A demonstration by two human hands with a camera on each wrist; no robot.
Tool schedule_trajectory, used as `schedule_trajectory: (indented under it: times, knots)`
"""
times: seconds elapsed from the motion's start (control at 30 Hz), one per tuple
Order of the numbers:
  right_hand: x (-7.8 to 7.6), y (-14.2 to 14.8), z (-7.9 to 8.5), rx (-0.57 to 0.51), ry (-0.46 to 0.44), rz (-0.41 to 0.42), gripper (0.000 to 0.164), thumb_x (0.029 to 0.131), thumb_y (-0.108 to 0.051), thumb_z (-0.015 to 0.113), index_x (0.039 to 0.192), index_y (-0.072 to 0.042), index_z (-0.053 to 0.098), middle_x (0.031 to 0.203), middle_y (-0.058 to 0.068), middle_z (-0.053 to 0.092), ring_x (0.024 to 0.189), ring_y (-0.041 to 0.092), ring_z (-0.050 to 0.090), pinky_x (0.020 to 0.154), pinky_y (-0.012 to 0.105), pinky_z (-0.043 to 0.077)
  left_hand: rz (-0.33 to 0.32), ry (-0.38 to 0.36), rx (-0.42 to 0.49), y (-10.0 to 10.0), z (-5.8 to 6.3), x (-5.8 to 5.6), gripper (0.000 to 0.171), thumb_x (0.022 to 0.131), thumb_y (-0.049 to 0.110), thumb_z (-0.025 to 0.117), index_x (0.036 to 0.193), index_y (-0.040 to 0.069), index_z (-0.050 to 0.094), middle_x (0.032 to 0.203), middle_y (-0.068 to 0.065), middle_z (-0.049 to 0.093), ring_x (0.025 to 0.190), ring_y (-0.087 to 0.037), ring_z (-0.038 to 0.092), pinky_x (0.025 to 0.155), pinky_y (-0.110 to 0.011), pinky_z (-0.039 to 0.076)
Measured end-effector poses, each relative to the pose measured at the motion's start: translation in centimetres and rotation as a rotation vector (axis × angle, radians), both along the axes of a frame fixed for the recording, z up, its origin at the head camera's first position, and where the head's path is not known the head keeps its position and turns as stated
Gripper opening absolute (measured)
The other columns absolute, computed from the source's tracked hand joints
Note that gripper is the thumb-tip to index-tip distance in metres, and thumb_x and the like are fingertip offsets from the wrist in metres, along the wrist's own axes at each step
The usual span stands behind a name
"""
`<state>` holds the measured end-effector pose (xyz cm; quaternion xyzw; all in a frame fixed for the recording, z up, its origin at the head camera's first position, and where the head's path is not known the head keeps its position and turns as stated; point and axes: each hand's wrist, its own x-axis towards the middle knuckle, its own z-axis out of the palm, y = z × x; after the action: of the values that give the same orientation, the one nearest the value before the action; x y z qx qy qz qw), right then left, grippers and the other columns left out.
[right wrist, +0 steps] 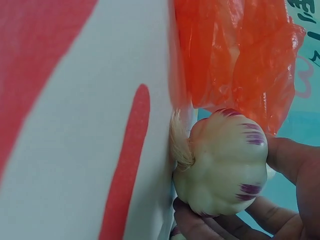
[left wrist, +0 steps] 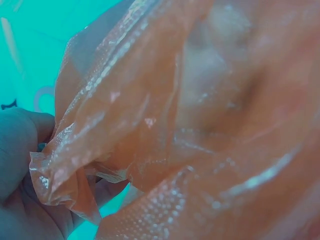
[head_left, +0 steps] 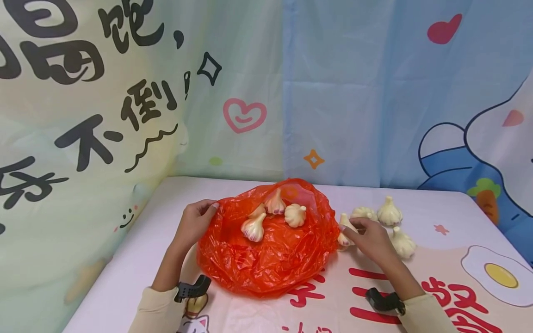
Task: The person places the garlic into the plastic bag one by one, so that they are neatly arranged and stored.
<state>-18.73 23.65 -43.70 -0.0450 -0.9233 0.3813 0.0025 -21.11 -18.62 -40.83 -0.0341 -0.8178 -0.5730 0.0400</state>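
Note:
A red plastic bag (head_left: 270,259) lies spread on the table with its mouth turned up, and several garlic bulbs (head_left: 295,215) sit inside. My left hand (head_left: 195,225) pinches the bag's left rim between thumb and fingers; the left wrist view shows the bunched film (left wrist: 65,175) there. Beside the bag's right edge, my right hand (head_left: 372,238) grips a garlic bulb (right wrist: 225,162) with purple streaks and a roots tuft. In the right wrist view the thumb is on one side of that bulb and fingers are on the other.
To the right of the bag, close to my right hand, several more garlic bulbs (head_left: 389,212) stand on the table (head_left: 433,208). The tablecloth has red lettering and a printed egg (head_left: 499,275). A printed cloth backdrop (head_left: 333,92) rises behind the table.

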Motion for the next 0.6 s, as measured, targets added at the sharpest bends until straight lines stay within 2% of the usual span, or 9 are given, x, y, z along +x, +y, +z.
schedule_trajectory:
  times: [0.23,0.6]
  knots:
    - [0.2,0.4,0.0,-0.039,-0.031,-0.007,0.065,0.091,-0.045,0.065,0.133,0.003,0.052,0.129,0.025,0.054,0.113,0.041,0.055,0.080,0.041,0.057,-0.004,0.000,-0.001,0.1,0.0,0.0,0.033,0.100,0.034,0.054,0.112,0.007,0.069,0.100,-0.011,0.069,0.080,-0.026,0.069,0.071,-0.034,0.058]
    - [0.8,0.8,1.3,-0.069,0.007,-0.052,0.063,0.095,-0.044,0.058,0.134,0.005,0.050,0.130,0.028,0.053,0.114,0.042,0.053,0.084,0.044,0.055,-0.005,0.011,-0.022,-0.1,0.0,-0.1,0.033,0.100,0.033,0.054,0.112,0.005,0.068,0.100,-0.012,0.069,0.081,-0.025,0.069,0.071,-0.034,0.058]
